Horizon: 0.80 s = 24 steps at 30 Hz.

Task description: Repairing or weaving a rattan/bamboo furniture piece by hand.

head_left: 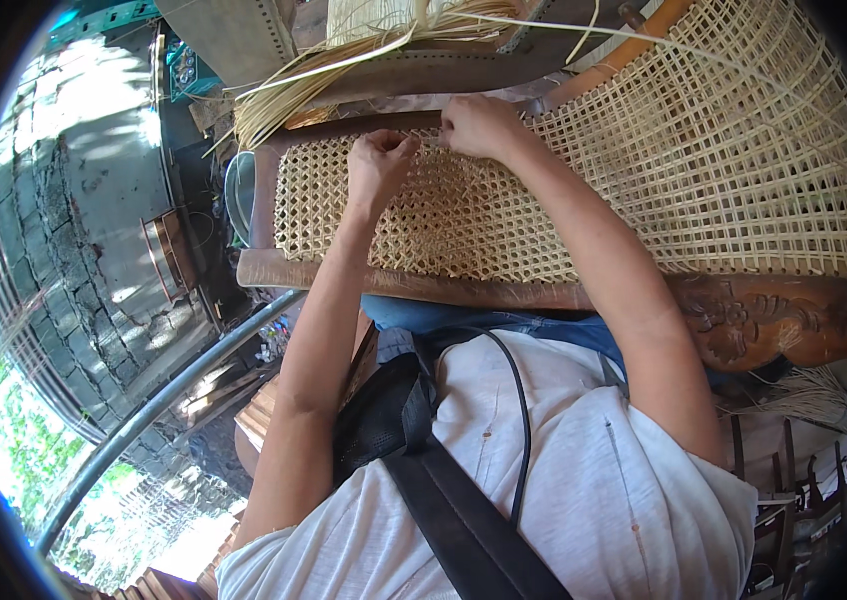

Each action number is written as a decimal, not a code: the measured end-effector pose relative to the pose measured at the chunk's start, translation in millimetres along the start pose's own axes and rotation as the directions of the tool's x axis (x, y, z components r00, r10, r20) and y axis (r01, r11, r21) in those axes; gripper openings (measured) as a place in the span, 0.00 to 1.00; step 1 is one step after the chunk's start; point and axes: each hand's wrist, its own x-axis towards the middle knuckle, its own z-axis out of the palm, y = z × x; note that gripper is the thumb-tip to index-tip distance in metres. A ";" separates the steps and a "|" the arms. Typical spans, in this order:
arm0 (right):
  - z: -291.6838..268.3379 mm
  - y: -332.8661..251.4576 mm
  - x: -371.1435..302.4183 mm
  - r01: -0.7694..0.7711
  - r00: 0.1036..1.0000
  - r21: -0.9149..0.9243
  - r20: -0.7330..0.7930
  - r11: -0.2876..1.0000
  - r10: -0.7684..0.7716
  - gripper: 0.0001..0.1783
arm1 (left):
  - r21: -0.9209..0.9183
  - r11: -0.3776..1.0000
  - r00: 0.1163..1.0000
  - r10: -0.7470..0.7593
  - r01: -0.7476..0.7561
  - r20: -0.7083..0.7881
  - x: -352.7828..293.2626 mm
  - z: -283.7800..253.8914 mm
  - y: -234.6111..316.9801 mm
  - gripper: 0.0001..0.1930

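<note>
- The left hand (379,160) was curled into a loose fist on the woven cane panel (463,220), knuckles up; the fingers were folded in together, and what they pinched could not be told from this view.
- The right hand (480,125) lay just beside the left, at the far edge of the same panel, fingers bent and pressed together against the dark wooden rail (383,125); a grip on a strand could not be confirmed.
- The cane panel sat directly beneath both sets of fingers and extended toward the person from them, its weave fine and close under the hands.
- To the right of the fingers the weave (743,160) turned into a coarser, open grid.
- The near wooden frame rail (423,283) ran below the fingers, between the panel and the person's body; its right end carried a carved ornament (753,320).
- Beyond the fingers, past the far rail, lay a bundle of loose cane strips (343,65), fanning out to the left.
- One long single strand (643,40) ran from beyond the fingers out over the open grid to the right.
- A grey metal pipe (173,400) crossed diagonally well to the left of and below the fingers.
- A black strap (463,530) and a thin black cable (523,420) lay across the person's white shirt, well short of the fingers.
</note>
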 end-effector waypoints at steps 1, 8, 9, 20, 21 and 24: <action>5.9 -1.9 1.4 0.027 0.999 0.017 -0.017 0.999 -0.027 0.13 | 0.048 0.998 0.999 -0.039 0.040 -0.008 -2.3 -1.6 -1.7 0.14; 19.5 -19.5 12.1 0.099 0.995 -0.134 0.032 0.986 -0.096 0.16 | 0.180 0.979 0.992 -0.106 0.094 0.061 4.2 -4.8 -8.3 0.13; 18.5 -22.0 12.8 0.120 0.992 -0.099 0.041 0.988 -0.117 0.16 | 0.181 0.980 0.995 -0.090 0.080 0.047 6.4 -4.9 -9.1 0.13; 10.0 -13.0 14.6 -0.004 0.996 0.032 0.094 0.999 0.000 0.16 | 0.453 0.868 0.978 0.150 -0.201 0.146 16.8 6.0 -21.4 0.10; 9.2 -14.6 15.8 -0.008 0.996 -0.010 0.087 1.000 0.009 0.17 | 0.439 0.871 0.974 0.180 -0.222 0.136 19.6 3.5 -22.6 0.10; 8.3 -23.4 16.2 0.014 0.998 -0.093 0.064 0.996 -0.008 0.17 | 0.441 0.853 0.947 0.174 -0.281 0.269 27.8 -0.3 -24.7 0.11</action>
